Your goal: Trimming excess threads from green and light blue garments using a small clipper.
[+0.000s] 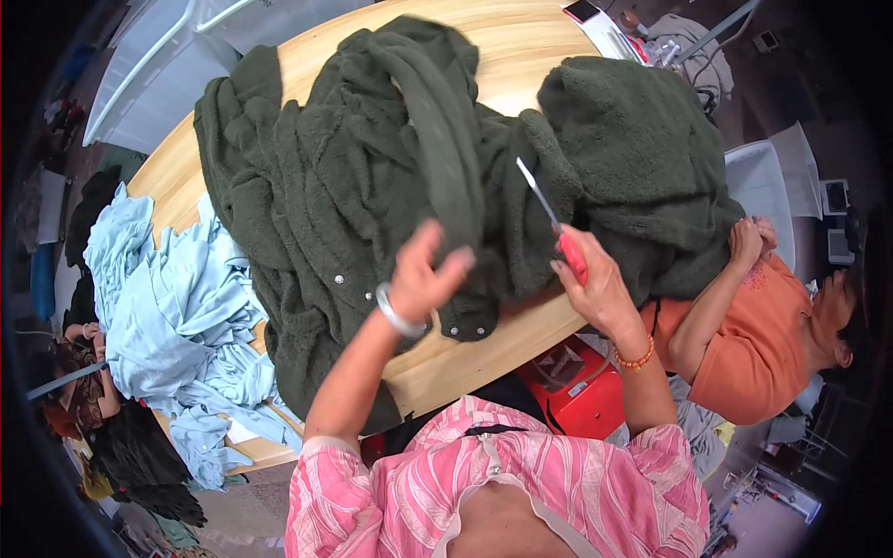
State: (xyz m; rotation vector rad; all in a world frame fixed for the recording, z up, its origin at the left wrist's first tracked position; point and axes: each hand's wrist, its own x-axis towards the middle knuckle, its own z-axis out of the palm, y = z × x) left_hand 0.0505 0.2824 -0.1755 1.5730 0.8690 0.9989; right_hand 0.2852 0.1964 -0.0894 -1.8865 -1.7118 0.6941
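Observation:
My left hand (425, 277) is held over the dark green fleece garment (326, 172), its thumb and fingers apart and slightly smeared by motion. Nothing shows in its grasp. Just beyond it, a long strip of the fleece (442, 139) is blurred. My right hand (600, 288) is closed around the red handle of scissors (569, 253), whose slim metal blades point up and left over the fleece. The handle's loops are hidden by my fingers. Silvery snap buttons (468, 331) run along the garment's near edge.
Light blue garments (177, 307) are heaped on the left of the wooden table (437, 377). More green fleece (642, 149) is bunched at the right, beside a person in an orange top (744, 325). Pale plastic bins (158, 70) stand far left; a red object (581, 391) sits below the table edge.

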